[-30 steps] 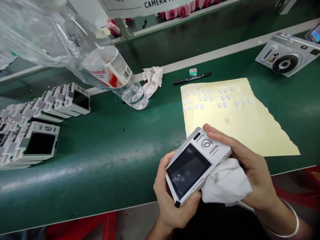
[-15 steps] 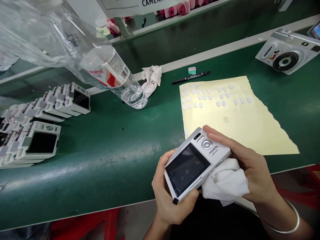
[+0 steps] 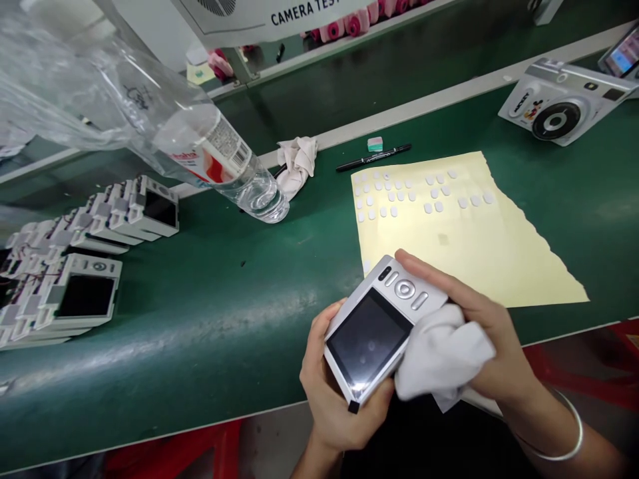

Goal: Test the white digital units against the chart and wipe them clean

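A silver digital camera (image 3: pixel 370 336) is held over the table's front edge, its dark screen and buttons facing me. My left hand (image 3: pixel 337 392) grips the lower left end, thumb along the bottom and fingers behind. A crumpled white cloth (image 3: pixel 444 352) is in my right hand (image 3: pixel 492 339), pressed against the camera's right side. The right index finger reaches along the camera's top edge; the other right fingers are mostly hidden by the cloth. Just beyond lies a yellow sheet (image 3: pixel 464 253) bearing rows of small pale stickers.
Rows of camera bodies (image 3: pixel 84 296) stand at the left. A tilted water bottle (image 3: pixel 224 159) is at the back left, near a crumpled rag (image 3: pixel 298 163). A black marker (image 3: pixel 373 158), a small green-and-white block (image 3: pixel 375 144) and a Mickey camera (image 3: pixel 556 110) lie along the back.
The cloth has shifted slightly up along the camera's right side. The camera is tilted a little differently, with a bright reflection now on its screen. My view has moved slightly.
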Motion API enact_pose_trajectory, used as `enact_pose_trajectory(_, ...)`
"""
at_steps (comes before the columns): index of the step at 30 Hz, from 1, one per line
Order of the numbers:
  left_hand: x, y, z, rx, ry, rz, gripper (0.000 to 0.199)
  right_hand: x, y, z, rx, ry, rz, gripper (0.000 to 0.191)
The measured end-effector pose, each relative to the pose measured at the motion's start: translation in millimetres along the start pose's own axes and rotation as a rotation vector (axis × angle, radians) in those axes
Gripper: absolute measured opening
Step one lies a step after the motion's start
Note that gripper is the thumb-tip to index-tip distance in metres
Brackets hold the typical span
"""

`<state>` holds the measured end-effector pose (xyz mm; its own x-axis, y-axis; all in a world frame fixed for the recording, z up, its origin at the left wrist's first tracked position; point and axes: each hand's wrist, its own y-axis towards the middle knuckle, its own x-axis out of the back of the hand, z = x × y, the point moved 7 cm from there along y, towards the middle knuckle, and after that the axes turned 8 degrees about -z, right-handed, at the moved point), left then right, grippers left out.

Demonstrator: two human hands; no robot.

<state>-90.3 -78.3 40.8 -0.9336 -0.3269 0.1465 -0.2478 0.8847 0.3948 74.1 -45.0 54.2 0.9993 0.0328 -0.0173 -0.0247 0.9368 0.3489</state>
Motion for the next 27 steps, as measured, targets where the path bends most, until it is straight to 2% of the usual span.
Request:
enact_pose_trajectory(2, 0.6, 0, 0, -0.002, 0.008, -0.016, 0.069, -1, 2, 1, -0.008, 0.003, -0.019, 0.061)
enact_pose_trajectory(5, -0.4, 0, 6, 0.062, -0.062, 0.016, 0.066, 8, 7, -2, -0.051, 0.012, -0.101, 0.042)
enact_pose_trajectory(8, -3.0, -1, 18, 0.207, -0.233, 0.078, 0.064, 36, 12, -8, -0.112, 0.098, -0.279, 0.026)
enact_pose_trajectory(10, -4.2, -1, 24, 0.268, -0.324, 0.105, 0.065, 55, 14, -11, -0.119, 0.185, -0.345, 0.023)
enact_pose_trajectory(11, -4.8, -1, 27, 0.290, -0.353, 0.118, 0.066, 62, 15, -12, -0.108, 0.219, -0.332, 0.022)
enact_pose_trajectory(13, -6.1, -1, 32, 0.339, -0.397, 0.144, 0.068, 68, 17, -10, -0.051, 0.248, -0.212, 0.020)
enact_pose_trajectory(16, -6.2, 0, 37, 0.369, -0.439, 0.165, 0.069, 65, 15, 0, 0.059, 0.248, 0.013, 0.020)
enact_pose_trajectory(18, -6.4, 1, 36, 0.355, -0.454, 0.175, 0.068, 57, 12, 4, 0.071, 0.210, 0.078, 0.021)
enact_pose_trajectory(21, -9.2, 3, 28, 0.300, -0.411, 0.169, 0.066, 38, 6, 7, 0.028, 0.085, 0.076, 0.026)
enact_pose_trajectory(24, -13.1, 4, 10, 0.166, -0.232, 0.123, 0.063, 20, 3, 11, 0.094, -0.107, -0.005, 0.049)
enact_pose_trajectory(27, -13.1, 3, -8, 0.004, -0.041, 0.058, 0.064, 14, 5, 13, 0.153, -0.132, -0.049, 0.048)
